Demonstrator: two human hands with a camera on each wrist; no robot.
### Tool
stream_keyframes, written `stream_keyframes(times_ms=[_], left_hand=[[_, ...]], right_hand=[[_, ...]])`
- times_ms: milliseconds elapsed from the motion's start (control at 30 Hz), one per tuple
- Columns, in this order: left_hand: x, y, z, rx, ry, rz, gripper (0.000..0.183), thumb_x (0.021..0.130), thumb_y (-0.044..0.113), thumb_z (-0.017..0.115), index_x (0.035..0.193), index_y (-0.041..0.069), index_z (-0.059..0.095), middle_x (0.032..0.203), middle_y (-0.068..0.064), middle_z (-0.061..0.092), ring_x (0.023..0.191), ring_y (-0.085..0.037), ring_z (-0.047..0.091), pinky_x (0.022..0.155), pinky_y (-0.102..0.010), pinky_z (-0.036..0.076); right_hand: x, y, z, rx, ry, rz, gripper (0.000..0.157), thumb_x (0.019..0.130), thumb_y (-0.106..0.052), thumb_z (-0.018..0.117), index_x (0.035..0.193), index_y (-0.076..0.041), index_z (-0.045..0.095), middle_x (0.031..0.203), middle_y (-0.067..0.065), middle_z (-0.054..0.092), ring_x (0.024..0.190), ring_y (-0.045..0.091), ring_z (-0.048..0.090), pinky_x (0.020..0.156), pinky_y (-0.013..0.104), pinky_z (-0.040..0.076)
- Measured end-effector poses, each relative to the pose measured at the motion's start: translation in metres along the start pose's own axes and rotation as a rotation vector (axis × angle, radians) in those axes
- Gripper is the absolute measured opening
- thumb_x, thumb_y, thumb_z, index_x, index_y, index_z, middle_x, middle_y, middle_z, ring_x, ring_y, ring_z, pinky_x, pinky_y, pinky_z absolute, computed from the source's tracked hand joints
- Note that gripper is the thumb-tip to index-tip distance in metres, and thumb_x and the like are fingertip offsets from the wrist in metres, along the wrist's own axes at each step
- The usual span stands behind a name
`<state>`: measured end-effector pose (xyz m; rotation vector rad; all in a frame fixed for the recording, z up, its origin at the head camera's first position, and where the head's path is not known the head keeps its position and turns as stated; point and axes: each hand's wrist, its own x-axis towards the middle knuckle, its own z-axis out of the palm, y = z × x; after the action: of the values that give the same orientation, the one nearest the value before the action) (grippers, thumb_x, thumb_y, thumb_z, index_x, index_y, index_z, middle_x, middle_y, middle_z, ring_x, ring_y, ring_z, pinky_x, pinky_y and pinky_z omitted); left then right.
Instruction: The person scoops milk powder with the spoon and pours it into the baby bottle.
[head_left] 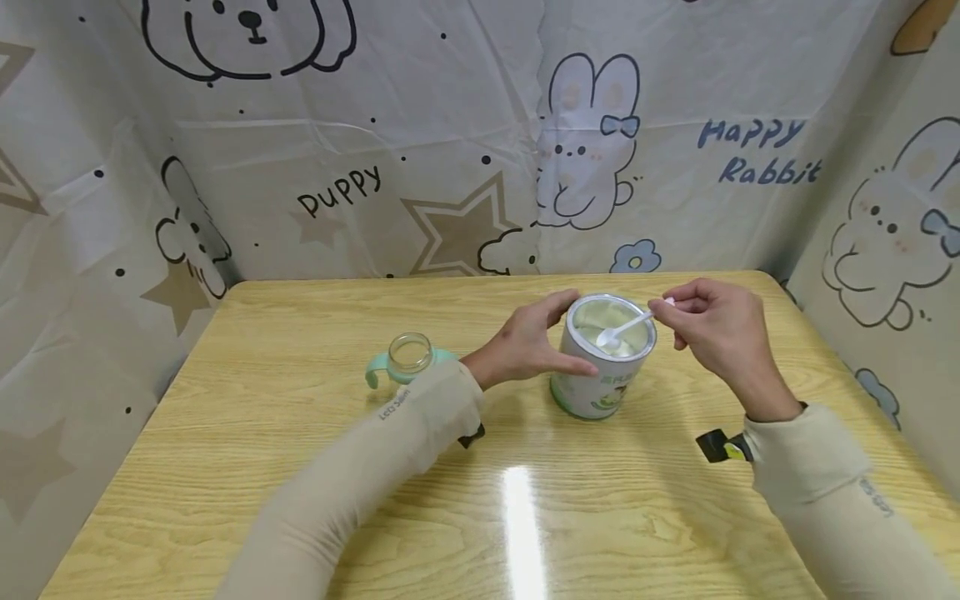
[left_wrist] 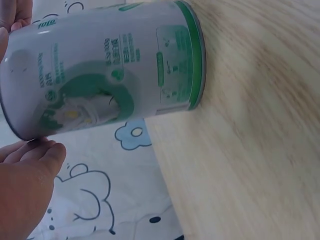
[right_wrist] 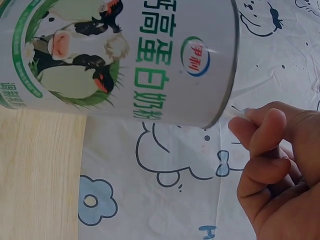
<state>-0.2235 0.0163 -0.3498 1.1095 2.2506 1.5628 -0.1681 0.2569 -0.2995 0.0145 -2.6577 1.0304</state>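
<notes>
Can (head_left: 600, 383): stood gripped between spread left fingers (head_left: 576, 364).
Spoon (head_left: 633, 322): hung pinched in right fingers (head_left: 666, 312).
Pinch: could have dropped spoon inside if loosened.

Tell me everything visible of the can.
The can is a white cylinder, seemingly metal, with a silvery rim, a green base band, green print and a cow picture. It is open; the inside looks pale, its contents unclear. It stands upright or nearly so on the table. The left hand grips its side near the top; the spoon in the right hand is at the opening, contact unclear.
</notes>
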Motion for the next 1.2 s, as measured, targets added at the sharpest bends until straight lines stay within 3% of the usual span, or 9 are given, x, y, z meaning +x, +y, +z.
stream_keyframes(times_ms=[133,300,500,767,1033,1200], left_hand=[[0.003,-0.003,0.005,-0.029,0.015,0.024,0.088,0.072,0.012,0.092,0.144,-0.003,0.042,0.138,-0.018,0.055,0.133,-0.026,0.050,0.112,-0.022,0.034],[0.005,-0.004,0.008,-0.014,0.043,-0.015,0.088,0.072,0.014,0.092,0.144,0.001,0.043,0.137,-0.013,0.056,0.131,-0.019,0.052,0.109,-0.021,0.038],[0.006,-0.004,0.010,-0.005,0.052,-0.044,0.088,0.072,0.014,0.092,0.144,0.002,0.043,0.136,-0.012,0.056,0.130,-0.023,0.053,0.108,-0.022,0.040],[0.005,-0.005,0.012,-0.042,0.067,-0.052,0.089,0.072,0.012,0.092,0.146,0.001,0.042,0.138,-0.013,0.056,0.129,-0.023,0.054,0.106,-0.021,0.042],[0.005,-0.004,0.013,-0.048,0.066,-0.060,0.092,0.072,0.012,0.092,0.147,0.001,0.040,0.141,-0.013,0.054,0.130,-0.021,0.053,0.106,-0.021,0.042],[0.005,-0.004,0.013,-0.037,0.067,-0.085,0.097,0.072,0.013,0.092,0.150,0.000,0.036,0.145,-0.013,0.051,0.133,-0.020,0.050,0.107,-0.022,0.041]], right_hand=[[0.001,-0.002,0.005,-0.004,-0.005,0.000,0.026,0.092,-0.024,0.075,0.100,0.001,0.071,0.073,0.008,0.070,0.051,0.014,0.060,0.038,0.024,0.038],[0.001,-0.002,0.010,0.005,0.000,-0.024,0.024,0.092,-0.021,0.075,0.098,0.002,0.072,0.075,0.012,0.070,0.050,0.012,0.058,0.039,0.023,0.040],[0.002,-0.003,0.018,-0.010,-0.014,-0.083,0.020,0.092,-0.014,0.074,0.097,0.005,0.072,0.080,0.018,0.072,0.051,0.014,0.056,0.041,0.022,0.044],[0.004,-0.005,0.027,-0.120,-0.050,-0.162,0.020,0.093,-0.014,0.072,0.098,0.006,0.075,0.088,0.021,0.073,0.077,0.032,0.070,0.059,0.031,0.052],[0.007,-0.012,0.022,-0.198,-0.171,-0.160,0.024,0.094,-0.019,0.071,0.105,0.002,0.076,0.094,0.018,0.074,0.082,0.030,0.066,0.063,0.036,0.049],[0.009,-0.015,0.020,-0.180,-0.267,-0.152,0.023,0.095,-0.019,0.071,0.104,0.001,0.076,0.093,0.014,0.074,0.079,0.026,0.063,0.065,0.035,0.049]])
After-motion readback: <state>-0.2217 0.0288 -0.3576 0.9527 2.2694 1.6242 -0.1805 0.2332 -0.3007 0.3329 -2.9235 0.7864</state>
